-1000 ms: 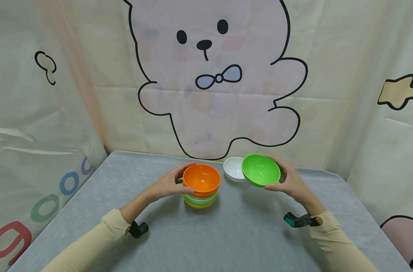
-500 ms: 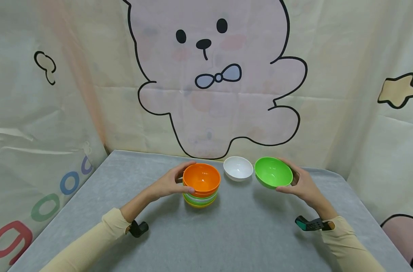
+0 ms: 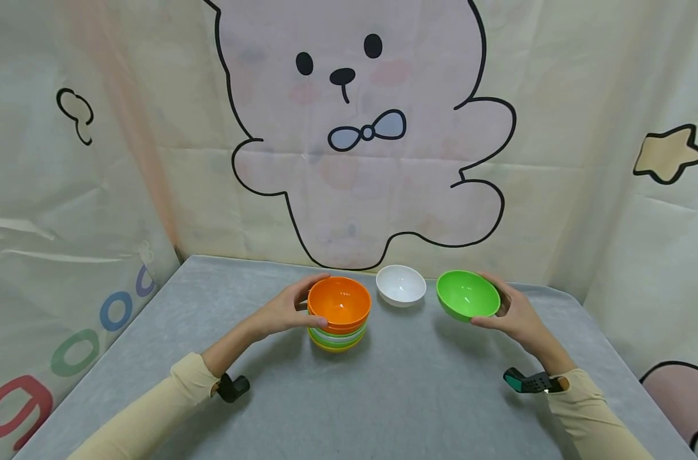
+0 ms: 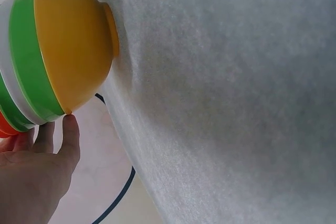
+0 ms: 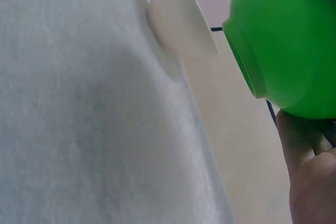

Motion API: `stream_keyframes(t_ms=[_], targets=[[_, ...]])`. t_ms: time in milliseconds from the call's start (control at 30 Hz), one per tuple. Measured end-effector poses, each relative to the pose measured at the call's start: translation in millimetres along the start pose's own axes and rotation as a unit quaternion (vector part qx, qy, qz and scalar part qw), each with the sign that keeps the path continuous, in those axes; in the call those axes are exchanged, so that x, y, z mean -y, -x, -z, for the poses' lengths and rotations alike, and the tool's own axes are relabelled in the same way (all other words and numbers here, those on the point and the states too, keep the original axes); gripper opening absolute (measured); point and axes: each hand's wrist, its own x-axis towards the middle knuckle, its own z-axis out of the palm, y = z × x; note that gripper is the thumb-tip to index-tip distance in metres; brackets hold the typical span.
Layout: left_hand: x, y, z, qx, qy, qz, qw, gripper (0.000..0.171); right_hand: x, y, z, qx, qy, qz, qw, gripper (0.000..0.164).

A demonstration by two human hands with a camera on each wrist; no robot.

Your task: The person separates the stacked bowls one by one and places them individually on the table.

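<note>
My left hand [image 3: 286, 310] grips the side of a stack of nested bowls, its thumb at the front of the orange bowl [image 3: 340, 303] on top. Beneath that, green and white rims show, and a yellow bowl [image 4: 75, 44] forms the bottom, its foot at the tablecloth. In the left wrist view the fingertips touch the stack's side. To the right, my right hand [image 3: 519, 319] pinches a green bowl [image 3: 467, 294] by its right side. That bowl is raised off the table, as the right wrist view shows its foot hanging free. Between them stands a white bowl [image 3: 401, 285], apart from both hands.
A grey cloth [image 3: 394, 396] covers the table, whose back edge runs close behind the white bowl. Printed curtains [image 3: 360, 191] hang behind and at both sides. Each wrist wears a dark strap-on device [image 3: 232, 388].
My right hand has carried the green bowl rightward and slightly lower, away from the white bowl it partly covered before. The left hand and stack have stayed put.
</note>
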Motion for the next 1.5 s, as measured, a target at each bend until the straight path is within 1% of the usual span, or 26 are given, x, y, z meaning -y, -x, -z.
stream_keyframes(t_ms=[167, 467, 600, 833, 1033, 1233, 1367, 1500], targets=[[0.7, -0.4, 0.7, 0.001, -0.002, 0.0, 1.0, 0.089, -7.1, 0.5, -0.4, -0.011, 0.013, -0.009, 1.0, 0.087], [0.8, -0.7, 1.9, 0.001, 0.001, 0.001, 1.0, 0.089, -29.6, -3.9, -1.9, -0.024, 0.04, -0.015, 0.999, 0.086], [0.0, -0.4, 1.9, 0.002, 0.0, -0.003, 1.0, 0.089, -35.8, -7.0, -4.1, -0.03, 0.049, -0.03, 0.998, 0.085], [0.4, 0.1, 1.9, 0.0, 0.002, 0.001, 1.0, 0.087, -42.8, -13.4, -8.3, -0.033, 0.062, -0.058, 0.996, 0.087], [0.3, 0.4, 2.0, 0.003, 0.004, -0.01, 0.9999, 0.087, -49.7, -18.1, -9.9, -0.035, 0.069, -0.064, 0.995, 0.086], [0.7, 0.4, 1.6, 0.003, 0.004, -0.01, 0.9999, 0.087, -57.7, -22.5, -9.4, -0.039, 0.075, -0.079, 0.993, 0.086], [1.2, -0.4, 1.5, 0.002, 0.004, -0.007, 1.0, 0.088, -60.0, -25.0, -8.1, -0.034, 0.075, -0.093, 0.992, 0.087], [2.0, -1.4, 1.8, 0.002, 0.003, -0.004, 1.0, 0.089, -58.3, -26.6, -8.7, -0.028, 0.07, -0.096, 0.993, 0.087]])
